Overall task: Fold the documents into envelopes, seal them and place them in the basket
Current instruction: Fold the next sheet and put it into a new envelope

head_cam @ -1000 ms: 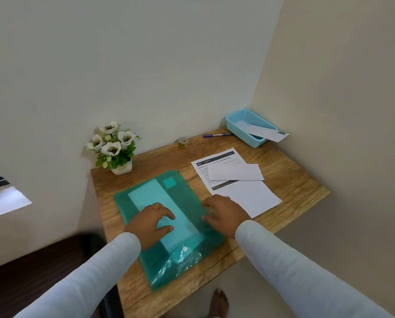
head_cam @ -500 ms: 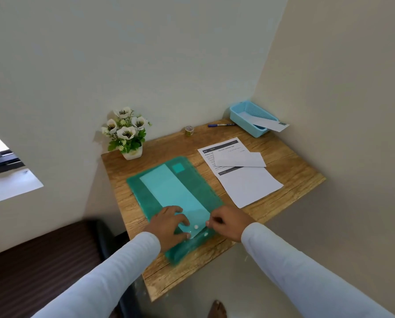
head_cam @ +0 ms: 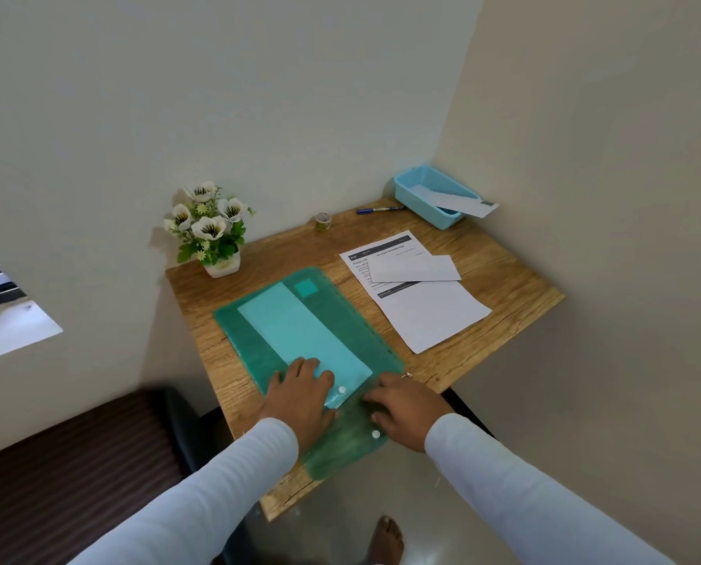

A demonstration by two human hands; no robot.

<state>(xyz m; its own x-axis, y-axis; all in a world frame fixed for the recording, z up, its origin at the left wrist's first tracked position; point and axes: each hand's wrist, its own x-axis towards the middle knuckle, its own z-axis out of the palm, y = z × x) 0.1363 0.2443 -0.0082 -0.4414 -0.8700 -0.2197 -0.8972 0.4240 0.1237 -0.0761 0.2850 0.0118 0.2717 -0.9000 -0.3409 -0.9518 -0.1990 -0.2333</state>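
A green translucent folder (head_cam: 332, 320) lies on the wooden table (head_cam: 499, 275) with a pale sheet inside it. Its flap is folded open toward me, and the two white snap halves sit apart. My left hand (head_cam: 299, 395) presses flat on the folder beside the upper snap. My right hand (head_cam: 407, 407) grips the flap at its right edge. A printed document (head_cam: 430, 316) lies to the right with a white envelope (head_cam: 416, 269) on top. The blue basket (head_cam: 416, 197) stands at the back right corner with one envelope (head_cam: 458, 201) in it.
A pot of white flowers (head_cam: 210, 232) stands at the back left by the wall. A small tape roll (head_cam: 323, 220) and a blue pen (head_cam: 377, 210) lie near the back edge. Walls close the table's back and right. My bare foot (head_cam: 385, 540) is on the floor.
Both hands slid from the folder's middle to its near end. The two snaps, close together half a second ago, are now apart with the flap drawn toward me.
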